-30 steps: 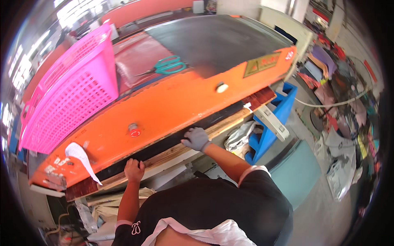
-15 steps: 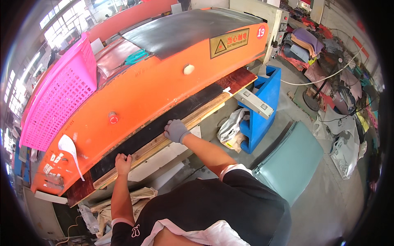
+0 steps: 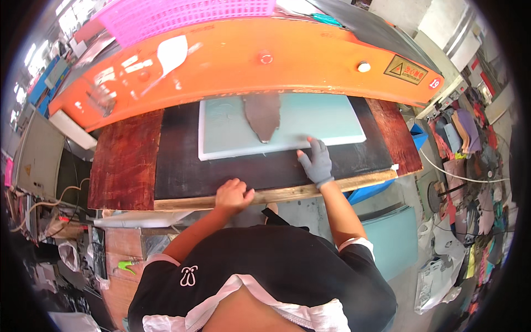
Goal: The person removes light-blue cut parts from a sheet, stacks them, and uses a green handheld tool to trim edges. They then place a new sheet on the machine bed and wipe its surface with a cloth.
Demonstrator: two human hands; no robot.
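Note:
A sliding board with a black top (image 3: 182,174) and a wooden front rail (image 3: 285,193) sticks out from under an orange machine (image 3: 221,58). On it lies a pale green slab (image 3: 315,113) with white edges. A brown, irregular flat piece (image 3: 262,116) rests on the slab, its far end running under the machine. My bare left hand (image 3: 232,196) is curled over the front rail, thumb to the right. In a grey fingertip-less glove, my right hand (image 3: 316,161) has its fingers apart over the black top, beside the slab's front edge.
A pink basket (image 3: 182,19) and teal-handled scissors (image 3: 326,20) sit on top of the machine. A white scoop (image 3: 171,55) hangs on its front. Green sheets (image 3: 390,238) are stacked at right, before piles of scraps (image 3: 470,133). A cabinet (image 3: 36,155) stands at left.
The board has come out toward me, bringing the slab and brown piece into view. My right hand has let go of the rail and spread its fingers. My view has turned left.

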